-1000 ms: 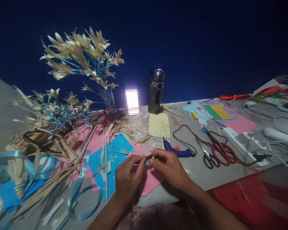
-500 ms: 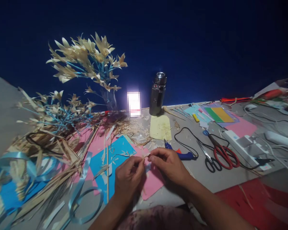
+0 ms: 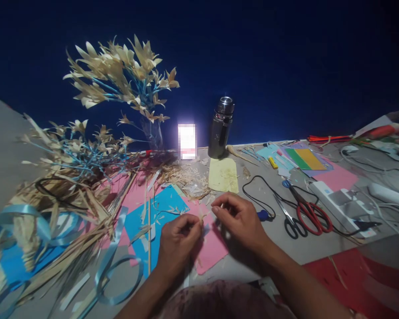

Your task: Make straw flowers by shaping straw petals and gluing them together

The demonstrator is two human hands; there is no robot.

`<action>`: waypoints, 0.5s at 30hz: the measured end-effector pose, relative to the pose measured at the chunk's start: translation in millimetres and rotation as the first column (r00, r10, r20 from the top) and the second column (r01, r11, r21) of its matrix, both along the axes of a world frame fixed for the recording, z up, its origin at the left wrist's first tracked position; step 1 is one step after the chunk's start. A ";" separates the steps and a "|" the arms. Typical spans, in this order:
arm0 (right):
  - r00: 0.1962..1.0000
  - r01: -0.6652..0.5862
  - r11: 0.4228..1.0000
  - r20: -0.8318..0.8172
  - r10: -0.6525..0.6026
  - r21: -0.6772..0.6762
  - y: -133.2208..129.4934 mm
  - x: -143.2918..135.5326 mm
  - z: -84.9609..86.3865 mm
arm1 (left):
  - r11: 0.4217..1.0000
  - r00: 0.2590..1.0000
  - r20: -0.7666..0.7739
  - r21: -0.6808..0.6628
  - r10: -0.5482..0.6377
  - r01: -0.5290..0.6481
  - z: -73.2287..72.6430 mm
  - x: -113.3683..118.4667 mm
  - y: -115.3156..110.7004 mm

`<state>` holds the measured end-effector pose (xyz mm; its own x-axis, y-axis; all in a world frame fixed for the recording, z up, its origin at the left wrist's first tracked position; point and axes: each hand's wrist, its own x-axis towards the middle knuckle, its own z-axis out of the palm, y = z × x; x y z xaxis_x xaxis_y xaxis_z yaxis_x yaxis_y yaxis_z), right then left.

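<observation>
My left hand is closed in a pinch on a small pale strip of dried husk, whose tip sticks out past the thumb and finger. My right hand is just to the right of it, fingers loosely curled and slightly apart, with nothing visible between them. Under both hands lies a pink sheet. A blue sheet strewn with small husk petals is left of my left hand. Behind my right hand, a blue-handled tool on a black cord is mostly hidden.
Husk flowers on blue stems rise at the back left. A dark flask stands beside a glowing, blurred panel. Scissors and a power strip are on the right. Ribbon and dried husks cover the left.
My right hand has drawn back from the pale strip, leaving a gap between my hands. The strip stays in my left hand. The view has shifted slightly.
</observation>
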<state>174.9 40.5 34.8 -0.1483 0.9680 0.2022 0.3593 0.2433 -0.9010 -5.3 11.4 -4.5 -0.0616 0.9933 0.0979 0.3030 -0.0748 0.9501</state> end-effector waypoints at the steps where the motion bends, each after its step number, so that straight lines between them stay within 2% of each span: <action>1: 0.999 -0.029 0.997 0.033 0.027 0.067 0.1 1.6 3.0 | 1.000 1.000 -0.001 -0.004 -0.008 0.008 -0.3 0.0 0.1; 4: 0.973 -0.156 0.976 0.194 0.126 0.150 0.6 5.3 8.8 | 1.000 0.999 -0.052 0.025 -0.016 0.017 -1.0 -0.5 0.5; 8: 0.906 -0.212 0.967 0.399 0.141 0.139 1.7 7.0 9.1 | 0.978 0.974 -0.219 0.179 -0.062 0.103 -0.9 -4.0 2.4; 11: 0.876 -0.234 0.967 0.454 0.164 0.103 2.2 6.8 9.6 | 0.924 0.916 -0.393 0.314 -0.084 0.220 -0.6 -7.6 4.6; 15: 0.831 -0.248 0.969 0.517 0.207 0.012 2.5 6.1 12.9 | 0.825 0.789 -0.613 0.427 -0.037 0.370 -0.6 -9.9 7.2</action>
